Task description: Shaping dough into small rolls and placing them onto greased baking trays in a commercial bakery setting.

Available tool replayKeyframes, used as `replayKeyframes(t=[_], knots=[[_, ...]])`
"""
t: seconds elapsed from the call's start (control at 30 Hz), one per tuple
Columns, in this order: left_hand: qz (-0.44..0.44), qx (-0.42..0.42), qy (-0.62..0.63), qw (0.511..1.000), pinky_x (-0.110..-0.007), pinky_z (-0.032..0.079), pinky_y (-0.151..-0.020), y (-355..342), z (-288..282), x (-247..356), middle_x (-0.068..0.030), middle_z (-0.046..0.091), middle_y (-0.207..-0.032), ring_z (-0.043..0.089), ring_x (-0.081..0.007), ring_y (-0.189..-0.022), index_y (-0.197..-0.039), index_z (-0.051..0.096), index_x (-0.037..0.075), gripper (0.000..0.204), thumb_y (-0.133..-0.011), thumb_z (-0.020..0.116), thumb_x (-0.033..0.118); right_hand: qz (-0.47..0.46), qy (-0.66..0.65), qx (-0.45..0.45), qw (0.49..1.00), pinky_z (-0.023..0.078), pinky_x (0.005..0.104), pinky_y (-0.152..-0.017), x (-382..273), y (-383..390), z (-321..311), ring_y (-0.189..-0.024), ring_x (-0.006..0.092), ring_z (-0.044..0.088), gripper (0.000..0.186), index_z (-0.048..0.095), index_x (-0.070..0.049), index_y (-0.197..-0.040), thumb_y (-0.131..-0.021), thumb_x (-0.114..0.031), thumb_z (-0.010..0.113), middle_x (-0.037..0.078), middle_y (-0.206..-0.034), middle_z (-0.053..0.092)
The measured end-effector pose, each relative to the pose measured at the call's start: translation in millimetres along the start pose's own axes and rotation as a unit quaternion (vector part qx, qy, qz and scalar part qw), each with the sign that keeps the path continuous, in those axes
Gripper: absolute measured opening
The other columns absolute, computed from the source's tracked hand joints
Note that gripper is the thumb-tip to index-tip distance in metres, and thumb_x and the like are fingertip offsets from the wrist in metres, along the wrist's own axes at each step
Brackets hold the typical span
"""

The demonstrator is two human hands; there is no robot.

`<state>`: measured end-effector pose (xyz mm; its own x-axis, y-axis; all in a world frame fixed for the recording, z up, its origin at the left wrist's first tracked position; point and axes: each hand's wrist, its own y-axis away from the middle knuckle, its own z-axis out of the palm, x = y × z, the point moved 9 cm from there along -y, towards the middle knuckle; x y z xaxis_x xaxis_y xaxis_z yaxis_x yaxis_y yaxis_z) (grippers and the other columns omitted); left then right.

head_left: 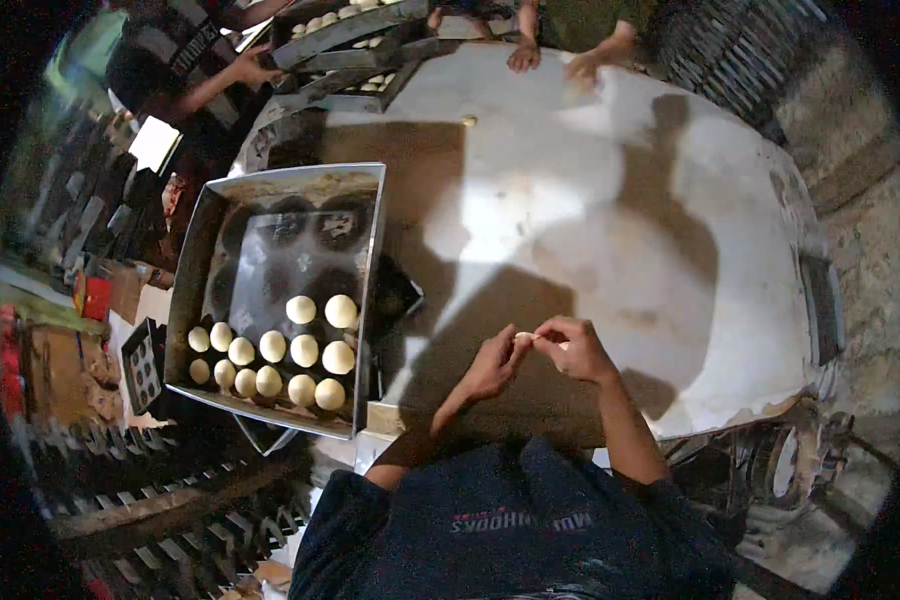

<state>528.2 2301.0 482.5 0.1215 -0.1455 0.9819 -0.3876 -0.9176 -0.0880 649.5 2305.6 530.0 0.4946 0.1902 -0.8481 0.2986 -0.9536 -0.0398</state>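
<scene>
My left hand (492,366) and my right hand (578,350) meet over the near part of the pale worktable (610,250). Between their fingertips is a small piece of pale dough (523,338), mostly covered by the fingers. Both hands are closed on it; a bit of pale dough also shows under the right fingers. To the left stands a deep metal tray (372,250). Several round dough balls (304,350) sit in rows in its near half, while dark round marks show on its far bottom.
At the far edge another person's hands (584,70) are over the table, one blurred. A second person's hand (260,66) is near stacked trays of dough (345,55) at the far left. A small dough scrap (469,121) lies far back. Machinery (785,460) stands at the right.
</scene>
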Motion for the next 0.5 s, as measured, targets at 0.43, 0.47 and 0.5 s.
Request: replayKeyframes(t=[0.43, 0.47, 0.5], knots=[[-0.069, 0.000, -0.027, 0.997, -0.039, 0.048, -0.072, -30.2, 113.3, 77.7, -0.0179, 0.061, -0.093, 0.061, -0.0330, -0.084, -0.110, 0.055, 0.003, 0.023, -0.089, 0.054, 0.013, 0.035, -0.109, 0.208, 0.972, 0.037, 0.0321, -0.053, 65.3, 84.0, -78.6, -0.055, 0.0209, 0.046, 0.031, 0.050, -0.001, -0.075, -0.093, -0.026, 0.052, 0.008, -0.059, 0.044], [-0.067, 0.003, -0.028, 0.997, -0.039, 0.048, -0.072, -35.1, 117.3, 68.6, -0.0179, 0.061, -0.093, 0.061, -0.0330, -0.084, -0.110, 0.055, 0.003, 0.023, -0.089, 0.054, 0.013, 0.001, 0.010, 0.222, 0.975, 0.038, 0.0347, -0.051, 50.6, 86.4, -95.2, -0.053, 0.0273, 0.048, 0.029, 0.050, -0.001, -0.074, -0.092, -0.023, 0.054, 0.012, -0.058, 0.044], [-0.054, -0.052, -0.133, 0.988, -0.039, 0.049, -0.073, -35.9, 126.3, 59.4, -0.0168, 0.062, -0.092, 0.062, -0.0311, -0.083, -0.106, 0.057, 0.002, 0.021, -0.088, 0.053, 0.012, -0.025, 0.018, 0.241, 0.970, 0.040, 0.0390, -0.051, 32.2, 87.7, -105.3, -0.055, 0.0367, 0.050, 0.025, 0.048, -0.001, -0.073, -0.090, -0.018, 0.055, 0.018, -0.063, 0.046]])
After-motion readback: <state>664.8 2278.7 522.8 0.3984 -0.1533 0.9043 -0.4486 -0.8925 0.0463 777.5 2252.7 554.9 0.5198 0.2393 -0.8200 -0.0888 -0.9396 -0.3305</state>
